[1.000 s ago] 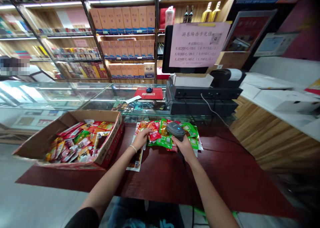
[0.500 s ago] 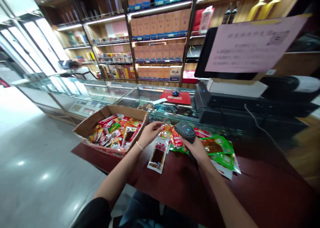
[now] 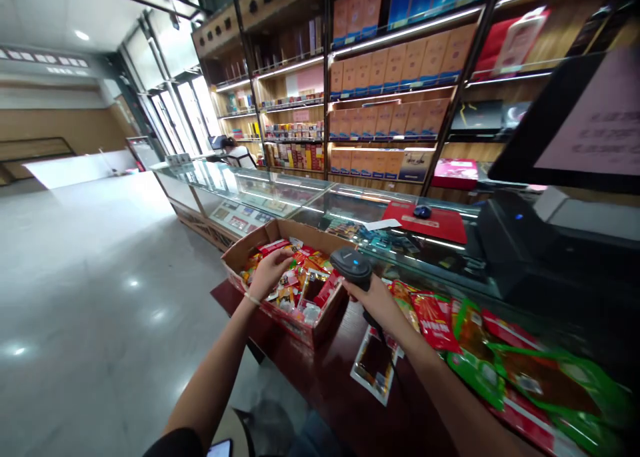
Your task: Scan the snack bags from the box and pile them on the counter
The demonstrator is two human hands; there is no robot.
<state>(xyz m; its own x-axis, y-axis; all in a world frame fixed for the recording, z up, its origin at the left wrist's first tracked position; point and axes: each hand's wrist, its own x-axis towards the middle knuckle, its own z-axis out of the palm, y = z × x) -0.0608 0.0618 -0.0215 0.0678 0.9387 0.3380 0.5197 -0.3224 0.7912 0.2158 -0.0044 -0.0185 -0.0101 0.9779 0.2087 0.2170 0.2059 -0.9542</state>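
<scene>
My right hand (image 3: 375,300) is wrapped round the handle of a black barcode scanner (image 3: 351,265), which has a small blue light on top. Its head is near the right rim of an open cardboard box (image 3: 295,329). My left hand (image 3: 270,273) is over the box, fingers stretched forward and holding nothing that I can see. Whether the fingertips touch the packets is unclear. Colourful snack packets (image 3: 285,290) fill the box. Below the scanner, a dark snack packet with a pale border (image 3: 374,363) lies on the counter, partly crossed by the cable.
Red and green snack packets (image 3: 540,377) lie spread on the dark red counter (image 3: 320,377) at right. Behind are a glass display case (image 3: 310,200), a red mat (image 3: 440,225) with a mouse (image 3: 423,211), and a black monitor (image 3: 525,137). A person (image 3: 233,147) is in the background.
My view has turned left. My left hand has moved from the packets on the counter to above the box. The scanner in my right hand has moved left, close to the box.
</scene>
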